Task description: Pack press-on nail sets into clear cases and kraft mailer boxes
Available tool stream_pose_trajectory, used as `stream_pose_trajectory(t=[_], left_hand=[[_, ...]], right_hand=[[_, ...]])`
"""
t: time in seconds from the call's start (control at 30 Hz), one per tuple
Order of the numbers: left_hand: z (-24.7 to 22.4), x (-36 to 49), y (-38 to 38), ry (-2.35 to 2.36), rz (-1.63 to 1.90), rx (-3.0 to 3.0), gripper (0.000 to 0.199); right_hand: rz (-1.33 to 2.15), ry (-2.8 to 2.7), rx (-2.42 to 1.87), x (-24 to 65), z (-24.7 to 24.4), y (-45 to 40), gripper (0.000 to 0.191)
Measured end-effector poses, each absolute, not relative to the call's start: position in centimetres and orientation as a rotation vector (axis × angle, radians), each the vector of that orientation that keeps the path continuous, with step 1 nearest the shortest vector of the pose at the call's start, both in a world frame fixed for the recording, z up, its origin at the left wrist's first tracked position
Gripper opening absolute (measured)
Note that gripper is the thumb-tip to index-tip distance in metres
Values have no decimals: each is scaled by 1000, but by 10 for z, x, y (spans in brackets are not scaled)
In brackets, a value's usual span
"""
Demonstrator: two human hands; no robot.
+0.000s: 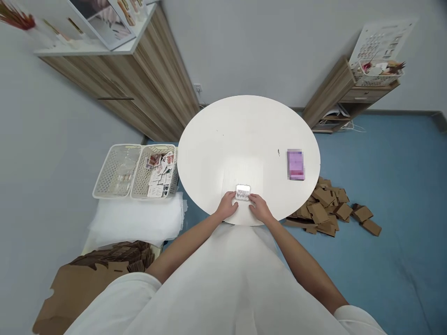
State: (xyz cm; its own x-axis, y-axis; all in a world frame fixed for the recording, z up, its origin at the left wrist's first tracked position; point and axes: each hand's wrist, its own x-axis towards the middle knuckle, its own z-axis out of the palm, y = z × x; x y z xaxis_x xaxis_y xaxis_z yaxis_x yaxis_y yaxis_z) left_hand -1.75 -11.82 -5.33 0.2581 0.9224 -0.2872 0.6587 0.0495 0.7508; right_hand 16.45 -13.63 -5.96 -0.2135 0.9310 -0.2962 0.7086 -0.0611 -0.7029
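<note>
A small clear plastic case lies at the near edge of the white oval table. Small pale pieces, too small to make out, show along its lower half. My left hand holds the case by its left side, thumb toward me. At the opposite side, the fingers of my right hand grip its right edge. Around the case is a paler rectangular patch; whether it is a thin sheet or a reflection I cannot tell.
A purple pack, blurred out, lies right on the table. Left stand two white baskets, one with clear cases, one with printed cards. White sheets and flat cardboard sit below. Small brown boxes are heaped on the right floor.
</note>
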Motion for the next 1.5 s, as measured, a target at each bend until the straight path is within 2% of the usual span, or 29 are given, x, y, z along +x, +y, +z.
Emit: stream_pose_trajectory(t=[0.2, 0.4, 0.73, 1.13, 1.33, 1.43, 1.5], left_hand=[[-53, -16, -126, 1576, 322, 1831, 55], [-48, -21, -124, 1533, 146, 2039, 60], [-59, -24, -123, 1454, 112, 2083, 57], [-59, -32, -114, 1357, 198, 2272, 53], [-57, -32, -107, 1287, 281, 2508, 29], [-55, -33, -106, 1209, 304, 2558, 28], [-54, -35, -105, 1195, 324, 2560, 29]], right_hand=[[1025, -2120, -1686, 169, -63, -135, 48], [811, -2409, -1502, 162, -60, -114, 62], [828, -2527, -1437, 156, -66, -95, 39], [669, -2733, -1390, 153, -64, -89, 31], [678, -2804, -1278, 160, -51, -88, 28], [616, -2730, -1218, 166, -44, -101, 32], [566, -2636, -1258, 169, -42, -111, 47]])
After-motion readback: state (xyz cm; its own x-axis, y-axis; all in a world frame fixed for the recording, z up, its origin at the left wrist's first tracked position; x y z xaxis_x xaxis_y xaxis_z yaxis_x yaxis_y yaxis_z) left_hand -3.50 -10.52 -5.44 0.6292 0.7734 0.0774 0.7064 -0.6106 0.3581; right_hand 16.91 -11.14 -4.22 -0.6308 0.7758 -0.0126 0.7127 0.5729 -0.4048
